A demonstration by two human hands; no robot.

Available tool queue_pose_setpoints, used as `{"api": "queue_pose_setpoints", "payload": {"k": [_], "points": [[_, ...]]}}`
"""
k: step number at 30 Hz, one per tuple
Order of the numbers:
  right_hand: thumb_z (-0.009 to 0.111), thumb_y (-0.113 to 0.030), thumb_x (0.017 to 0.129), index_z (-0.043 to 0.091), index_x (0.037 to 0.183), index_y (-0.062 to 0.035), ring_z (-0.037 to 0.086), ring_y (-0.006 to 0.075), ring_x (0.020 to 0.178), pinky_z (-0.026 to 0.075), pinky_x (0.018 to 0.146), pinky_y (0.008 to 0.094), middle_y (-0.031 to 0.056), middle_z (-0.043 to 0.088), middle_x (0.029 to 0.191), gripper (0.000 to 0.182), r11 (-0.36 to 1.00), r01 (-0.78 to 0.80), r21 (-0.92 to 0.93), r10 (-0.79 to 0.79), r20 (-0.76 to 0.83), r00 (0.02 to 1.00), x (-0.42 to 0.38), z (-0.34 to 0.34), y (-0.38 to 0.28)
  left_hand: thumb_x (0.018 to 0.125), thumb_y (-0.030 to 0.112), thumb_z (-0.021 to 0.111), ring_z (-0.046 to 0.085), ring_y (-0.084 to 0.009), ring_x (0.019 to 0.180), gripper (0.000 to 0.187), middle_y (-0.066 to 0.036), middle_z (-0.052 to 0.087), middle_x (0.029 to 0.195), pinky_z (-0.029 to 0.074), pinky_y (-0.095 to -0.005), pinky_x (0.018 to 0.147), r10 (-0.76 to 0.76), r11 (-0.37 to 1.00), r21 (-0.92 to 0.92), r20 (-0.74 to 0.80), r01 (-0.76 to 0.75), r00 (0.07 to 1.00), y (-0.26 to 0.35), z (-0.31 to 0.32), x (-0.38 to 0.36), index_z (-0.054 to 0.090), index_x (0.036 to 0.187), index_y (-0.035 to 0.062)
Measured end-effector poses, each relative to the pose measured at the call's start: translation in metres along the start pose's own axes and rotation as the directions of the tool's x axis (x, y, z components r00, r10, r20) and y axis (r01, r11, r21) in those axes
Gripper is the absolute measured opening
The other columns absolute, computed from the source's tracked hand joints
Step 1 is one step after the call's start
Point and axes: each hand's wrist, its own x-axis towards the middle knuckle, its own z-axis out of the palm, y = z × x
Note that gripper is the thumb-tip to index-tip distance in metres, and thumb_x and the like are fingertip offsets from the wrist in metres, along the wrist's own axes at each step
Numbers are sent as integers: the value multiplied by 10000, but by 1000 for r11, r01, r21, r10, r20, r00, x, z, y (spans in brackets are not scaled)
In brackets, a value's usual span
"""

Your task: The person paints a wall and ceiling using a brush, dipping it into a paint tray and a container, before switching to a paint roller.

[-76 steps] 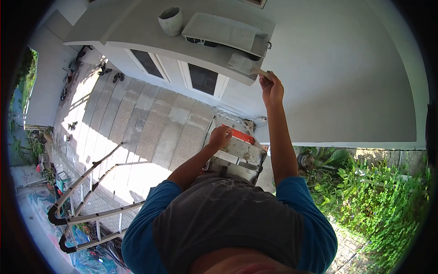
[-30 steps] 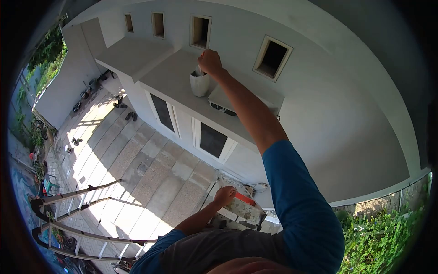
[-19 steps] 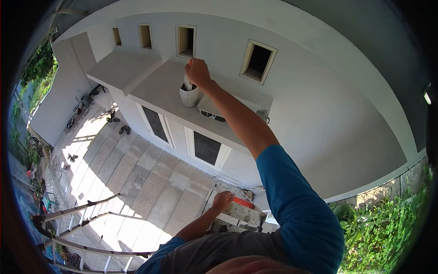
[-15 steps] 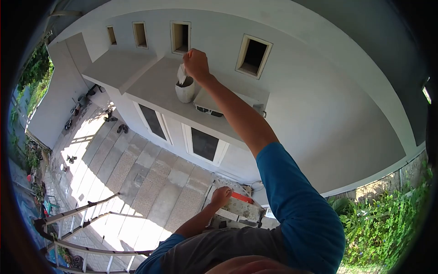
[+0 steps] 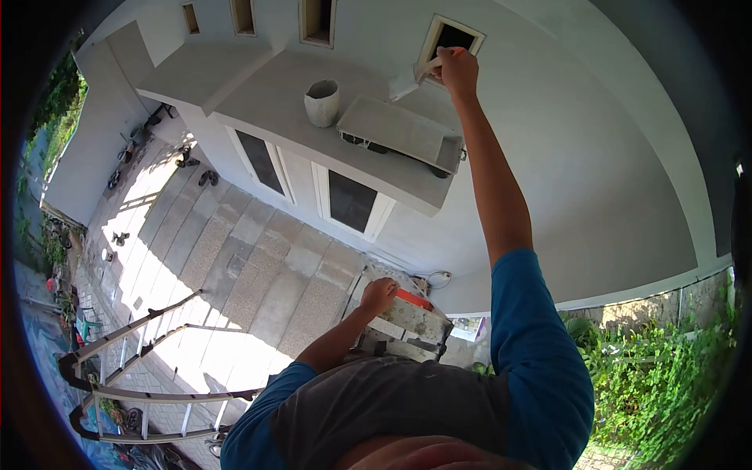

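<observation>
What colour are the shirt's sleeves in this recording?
Both sleeves are blue, seen best in the head view.

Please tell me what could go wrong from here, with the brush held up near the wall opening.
Paint, if the brush is wet, might drip onto the ledge below. The pot stands open on that ledge, so a careless sweep of the right hand could tip it. With that arm stretched high, balance might suffer.

The right hand (image 5: 458, 72) grips a brush (image 5: 406, 83); relative to the tray (image 5: 395, 129), it's above, the bucket (image 5: 322, 104) just left.
</observation>
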Motion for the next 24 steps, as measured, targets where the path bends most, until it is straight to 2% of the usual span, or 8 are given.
{"api": "queue_pose_setpoints", "payload": {"k": [2, 10, 12, 19, 20, 22, 23, 24], "points": [[639, -238, 946, 714, 933, 10, 718, 164, 603, 568, 581, 280, 94, 704, 669, 259, 955, 77, -286, -61, 65, 996, -5, -23, 16, 899, 239, 696, 679, -344, 779, 187, -136, 687, 812, 537, -448, 691, -2, 1000, 14, 9, 2, 1000, -5, 3, 0, 681, 889, 53], [642, -272, 951, 686, 860, 30, 724, 173, 611, 568, 600, 302, 103, 683, 657, 319, 930, 129, -344, -43, 246, 968, -42, 0, 49, 917, 252, 701, 706, -323, 768, 214, -148, 705, 820, 561, -413, 687, -15, 998, 62, 12, 14, 1000, -14, 9, 2, 685, 912, 39], [644, -264, 951, 665, 839, 44, 732, 194, 624, 571, 620, 314, 111, 671, 664, 328, 898, 224, -380, -100, 318, 943, -33, 17, 66, 912, 265, 702, 683, -340, 752, 223, -144, 684, 788, 541, -436, 672, -10, 999, 34, -12, 11, 1000, -13, 10, 1, 677, 874, 47], [644, -239, 941, 650, 811, 46, 730, 211, 608, 576, 598, 333, 116, 662, 661, 313, 863, 231, -449, -68, 349, 935, -28, 35, 89, 908, 264, 691, 669, -355, 755, 210, -138, 676, 776, 529, -459, 666, 4, 1000, -25, -30, -5, 1000, -4, 3, 1, 672, 859, 61], [644, -231, 938, 651, 801, 43, 731, 206, 609, 575, 593, 326, 116, 660, 655, 306, 802, 385, -457, -236, 349, 907, -19, 30, 105, 908, 264, 691, 669, -355, 755, 210, -138, 676, 776, 529, -459, 666, 2, 1000, -27, -34, -3, 999, -4, 2, 1, 672, 859, 61], [645, -223, 935, 652, 791, 40, 731, 202, 610, 574, 588, 319, 116, 659, 650, 299, 714, 522, -466, -393, 350, 850, -19, 20, 101, 906, 257, 686, 670, -355, 755, 196, -140, 676, 773, 529, -465, 670, 5, 1000, -22, -14, -5, 1000, -3, 1, 1, 676, 874, 63], [649, -212, 936, 654, 829, 36, 734, 205, 621, 577, 587, 313, 118, 669, 676, 270, 860, 261, -438, -160, 253, 954, -28, 9, 77, 906, 257, 686, 670, -355, 755, 196, -140, 676, 773, 529, -465, 670, 4, 1000, -23, -9, -4, 1000, -4, 2, 0, 676, 874, 63], [653, -201, 938, 655, 867, 33, 737, 208, 632, 580, 586, 307, 120, 679, 703, 244, 925, -27, -379, 97, 166, 981, -37, -1, 62, 903, 254, 688, 672, -354, 757, 193, -141, 678, 774, 530, -465, 673, 1, 1000, -18, -18, -2, 1000, -4, 2, 0, 678, 874, 63]]}}
